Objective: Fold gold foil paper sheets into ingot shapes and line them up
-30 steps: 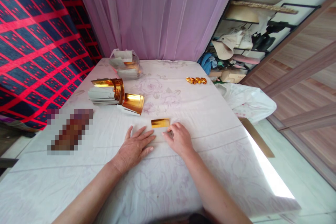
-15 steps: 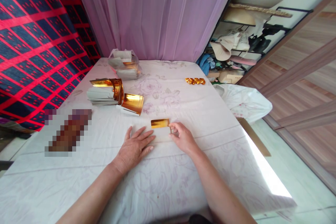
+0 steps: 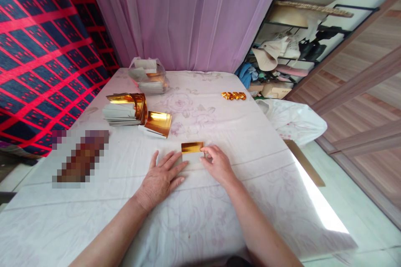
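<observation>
A sheet of gold foil paper [image 3: 192, 147] lies on the tablecloth in front of me, its upper strip shiny gold and its lower part pale. My left hand [image 3: 161, 177] rests flat with fingers spread, the fingertips on the sheet's left side. At the right edge, my right hand [image 3: 216, 162] pinches the sheet between thumb and curled fingers. Farther left sits a stack of gold foil papers [image 3: 123, 112], pale sides showing. A few loose gold sheets [image 3: 159, 122] lean beside it. Several folded gold pieces [image 3: 233, 96] stand in a row at the back right.
A clear plastic bag [image 3: 148, 76] with more papers stands at the back left. A blurred-out patch [image 3: 82, 158] covers something on the table's left. A white bag [image 3: 294, 119] and a loaded shelf [image 3: 282, 54] are beyond the right edge. A purple curtain [image 3: 184, 16] hangs behind.
Very little differs. My left fingers have shifted slightly right over the sheet, and my right hand still pinches its right edge. The view has moved a touch.
</observation>
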### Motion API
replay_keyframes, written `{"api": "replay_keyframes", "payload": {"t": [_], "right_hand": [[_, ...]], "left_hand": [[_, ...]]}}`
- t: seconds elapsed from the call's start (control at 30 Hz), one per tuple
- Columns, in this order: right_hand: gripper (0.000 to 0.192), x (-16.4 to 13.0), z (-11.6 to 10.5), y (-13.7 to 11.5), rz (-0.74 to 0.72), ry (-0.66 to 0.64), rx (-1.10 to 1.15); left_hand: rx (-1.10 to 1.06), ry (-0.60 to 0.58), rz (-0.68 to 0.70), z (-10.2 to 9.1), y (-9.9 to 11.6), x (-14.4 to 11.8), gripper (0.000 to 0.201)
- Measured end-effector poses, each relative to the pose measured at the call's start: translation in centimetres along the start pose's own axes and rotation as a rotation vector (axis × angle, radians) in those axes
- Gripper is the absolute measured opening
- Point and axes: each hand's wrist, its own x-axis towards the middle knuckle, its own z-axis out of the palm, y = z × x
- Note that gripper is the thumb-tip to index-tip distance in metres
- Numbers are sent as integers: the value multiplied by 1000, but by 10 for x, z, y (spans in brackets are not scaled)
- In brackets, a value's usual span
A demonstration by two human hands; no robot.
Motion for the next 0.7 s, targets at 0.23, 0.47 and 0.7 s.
{"api": "replay_keyframes", "payload": {"t": [0.23,0.47,0.7], "right_hand": [[19,-4,1,1,-40,35,-9],[15,-4,2,0,-42,72,24],[26,-4,1,1,-34,60,130]], "left_hand": [[-53,-12,-20,2,1,0,44],[-100,-11,-27,3,1,-1,63],[-121,7,-47,3,3,-1,75]]}}
